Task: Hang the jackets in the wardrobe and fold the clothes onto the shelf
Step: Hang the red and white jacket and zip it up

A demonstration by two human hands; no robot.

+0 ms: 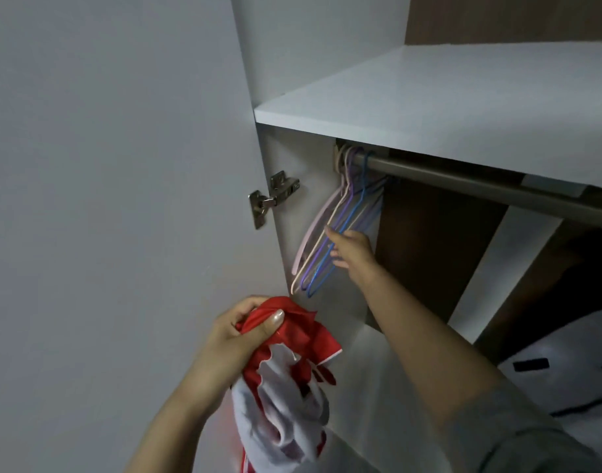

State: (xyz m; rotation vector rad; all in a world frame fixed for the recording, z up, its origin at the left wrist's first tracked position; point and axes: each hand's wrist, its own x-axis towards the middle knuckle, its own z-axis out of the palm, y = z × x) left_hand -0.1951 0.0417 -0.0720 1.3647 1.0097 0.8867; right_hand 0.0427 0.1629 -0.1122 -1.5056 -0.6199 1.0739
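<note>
Low down, left hand [239, 331] gripping bunched red-and-white jacket [285, 380], right hand [350, 249] spread wide, touching hangers [330, 233].

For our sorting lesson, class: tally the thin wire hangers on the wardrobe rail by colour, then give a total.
Pale pink wire hanger: 1
Cream wire hanger: 1
Purple wire hanger: 1
Blue wire hanger: 1
Total: 4, as far as the bunched hangers can be told apart.
</note>
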